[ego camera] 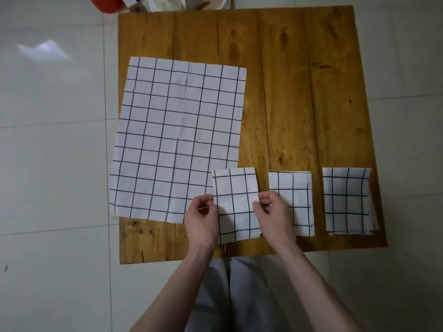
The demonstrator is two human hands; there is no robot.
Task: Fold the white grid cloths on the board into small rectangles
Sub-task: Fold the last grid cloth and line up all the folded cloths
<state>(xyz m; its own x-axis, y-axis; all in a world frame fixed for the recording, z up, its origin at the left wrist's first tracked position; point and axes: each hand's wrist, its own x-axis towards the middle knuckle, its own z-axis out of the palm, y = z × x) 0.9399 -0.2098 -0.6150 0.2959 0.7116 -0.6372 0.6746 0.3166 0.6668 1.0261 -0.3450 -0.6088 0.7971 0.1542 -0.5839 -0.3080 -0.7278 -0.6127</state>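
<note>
At the far edge I see a red container (105, 4) and a white tub (189, 2), both cut off by the frame; the tub holds something crumpled that I cannot make out. On my wooden board (287, 92), which lies on the tiled floor (52, 140), a large grid cloth (177, 137) is spread flat on the left half, creased down its middle. Along the near edge sit three small folded rectangles in a row. My left hand (201, 219) pinches the left edge of the nearest-left one, the held cloth (236, 204), thumb and fingers closed on the fabric. My right hand (273, 212) pinches its right edge the same way, fingers curled tight. The held cloth overlaps the near right corner of the large cloth. Just to its right lies the middle fold (298, 200), partly covered by my right hand, and further right, apart from it, the right fold (347, 202), with slightly ragged layers at its right side. My grey trousers (230, 295) show below the board.
</note>
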